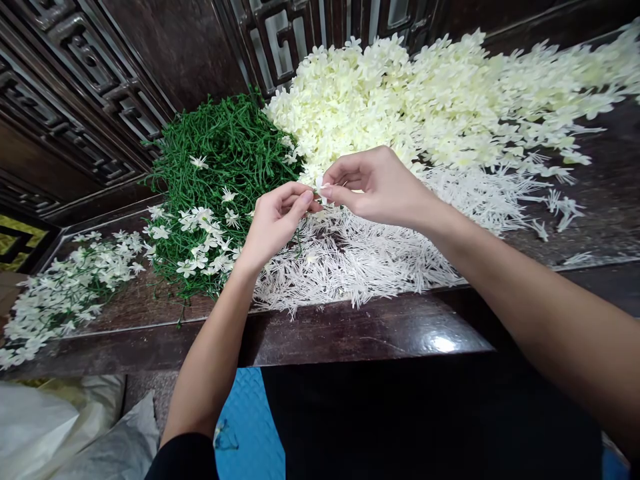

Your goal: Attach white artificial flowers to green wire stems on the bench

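Between my two hands, above the piles, is a small white artificial flower (321,191). The thumb and forefinger of my right hand (377,187) pinch it from the right. My left hand (281,217) meets it from the left, thumb pressed to the fingers; whatever lies in that pinch is too small and hidden to name. Below the hands spreads a heap of thin white plastic stamens (350,267). Loose cream-white petals (400,100) form a big pile behind my right hand. A mound of green plastic stems (225,143) lies to the left, several white flowers (203,240) on its front.
Everything lies on a dark wooden bench (360,333) backed by a carved lattice panel (125,73). Flowers on green stems (75,287) are heaped at the far left. White bags (60,427) stand below the bench's left end, near a blue floor mat (253,420).
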Available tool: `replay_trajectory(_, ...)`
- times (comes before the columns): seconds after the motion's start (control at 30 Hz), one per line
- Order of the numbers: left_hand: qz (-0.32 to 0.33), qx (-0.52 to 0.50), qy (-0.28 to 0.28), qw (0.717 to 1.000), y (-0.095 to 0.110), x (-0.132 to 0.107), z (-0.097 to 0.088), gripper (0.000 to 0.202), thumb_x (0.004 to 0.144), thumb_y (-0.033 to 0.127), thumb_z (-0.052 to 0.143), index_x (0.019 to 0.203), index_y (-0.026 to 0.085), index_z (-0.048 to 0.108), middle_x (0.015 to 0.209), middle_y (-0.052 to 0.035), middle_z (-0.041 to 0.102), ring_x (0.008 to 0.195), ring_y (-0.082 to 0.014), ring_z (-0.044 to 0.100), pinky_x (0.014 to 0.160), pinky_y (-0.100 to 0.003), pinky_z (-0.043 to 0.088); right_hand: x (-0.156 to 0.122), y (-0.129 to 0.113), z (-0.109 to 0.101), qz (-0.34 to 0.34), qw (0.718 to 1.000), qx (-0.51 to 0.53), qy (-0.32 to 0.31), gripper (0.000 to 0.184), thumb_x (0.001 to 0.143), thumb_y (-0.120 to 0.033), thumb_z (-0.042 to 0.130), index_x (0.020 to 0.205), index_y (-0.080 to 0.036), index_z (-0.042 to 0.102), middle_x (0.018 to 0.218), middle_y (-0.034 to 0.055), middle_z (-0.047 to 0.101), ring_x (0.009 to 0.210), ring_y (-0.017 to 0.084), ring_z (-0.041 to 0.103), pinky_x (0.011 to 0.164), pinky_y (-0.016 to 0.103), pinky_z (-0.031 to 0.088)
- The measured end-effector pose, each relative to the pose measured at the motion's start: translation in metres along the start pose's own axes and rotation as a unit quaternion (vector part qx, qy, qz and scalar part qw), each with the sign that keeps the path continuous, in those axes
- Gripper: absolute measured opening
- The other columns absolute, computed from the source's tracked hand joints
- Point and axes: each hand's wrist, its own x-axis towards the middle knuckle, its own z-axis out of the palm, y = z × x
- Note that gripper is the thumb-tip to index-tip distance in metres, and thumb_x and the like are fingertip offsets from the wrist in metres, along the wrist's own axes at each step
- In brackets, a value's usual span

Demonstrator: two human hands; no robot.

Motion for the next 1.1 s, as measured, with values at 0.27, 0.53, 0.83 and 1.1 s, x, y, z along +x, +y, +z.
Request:
replay_trajectory(0.27, 0.007, 0.014, 0.023, 1.000, -0.003, -0.002, 0.005, 0.018, 0.093, 0.036, 0.067, 0.084, 0.020, 0.067, 0.073, -0.0037, 0.075, 0.067, -0.0125, 0.070, 0.065, -0.026, 0.054, -0.001, 0.002, 0.005, -0.023, 0.999, -0.036, 0.009, 0.010, 0.081, -0.016, 0.070, 0.074, -0.021, 0.065, 0.080, 0.0059, 0.070, 0.076, 0.023, 0.064, 0.081, 0.051, 0.060)
replay_trajectory(0.53, -0.004, -0.006, 0.031, 0.999, -0.003, -0.003, 0.010, 0.021, 0.092, 0.038, 0.066, 0.079, 0.023, 0.059, 0.065, -0.0009, 0.071, 0.053, -0.0096, 0.056, 0.057, -0.027, 0.047, -0.002, 0.004, 0.009, -0.035, 0.999, -0.018, 0.025, 0.008, 0.081, -0.019, 0.068, 0.074, -0.022, 0.065, 0.080, 0.0050, 0.069, 0.076, 0.022, 0.064, 0.086, 0.051, 0.060)
replay_trajectory(0.83, 0.000, -0.031, 0.033, 0.999, -0.008, -0.002, 0.012, 0.031, 0.092, 0.048, 0.067, 0.076, 0.023, 0.055, 0.063, -0.0001, 0.069, 0.052, -0.0099, 0.055, 0.060, -0.029, 0.050, -0.002, 0.007, 0.013, -0.059, 0.997, -0.025, 0.038, 0.004, 0.082, -0.022, 0.066, 0.079, -0.022, 0.067, 0.082, 0.0050, 0.071, 0.080, 0.023, 0.065, 0.084, 0.048, 0.059)
replay_trajectory(1.1, 0.001, -0.039, 0.031, 0.999, -0.010, -0.004, 0.013, 0.026, 0.094, 0.042, 0.066, 0.077, 0.024, 0.056, 0.066, -0.0012, 0.071, 0.052, -0.0099, 0.055, 0.059, -0.029, 0.049, -0.003, 0.010, 0.016, -0.071, 0.995, -0.054, 0.046, 0.006, 0.083, -0.019, 0.063, 0.078, -0.022, 0.065, 0.079, 0.0043, 0.070, 0.075, 0.021, 0.063, 0.074, 0.043, 0.056)
